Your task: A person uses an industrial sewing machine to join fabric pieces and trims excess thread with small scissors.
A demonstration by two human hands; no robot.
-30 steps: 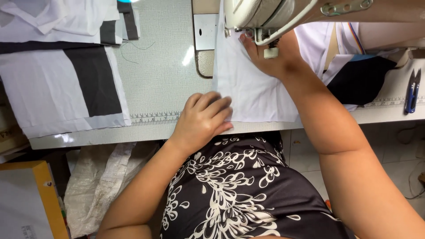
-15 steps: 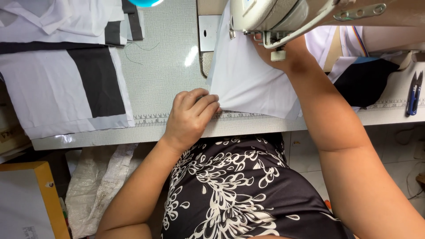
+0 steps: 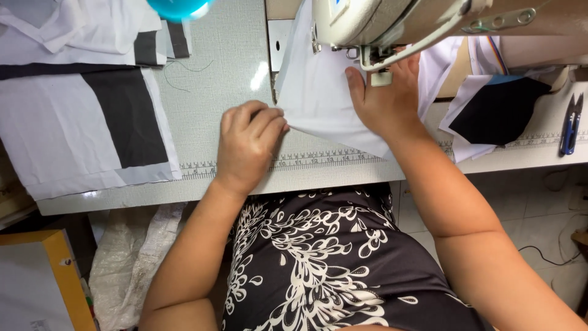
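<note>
Left hand (image 3: 248, 147) pinching corner of white woven cloth piece (image 3: 318, 101); right hand (image 3: 386, 101) pressing flat, open, near cream sewing machine head (image 3: 392, 24). Risk: fingers under needle, seam skewing if pull uneven.

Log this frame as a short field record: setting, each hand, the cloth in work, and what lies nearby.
Setting: sewing table with a sewing machine
Left hand: curled on the near corner of the white cloth
Right hand: flat on the white cloth, beside the machine's foot
Left of table: white and black fabric pieces
Right of table: black fabric, blue snips
Table edge: printed ruler strip
</note>
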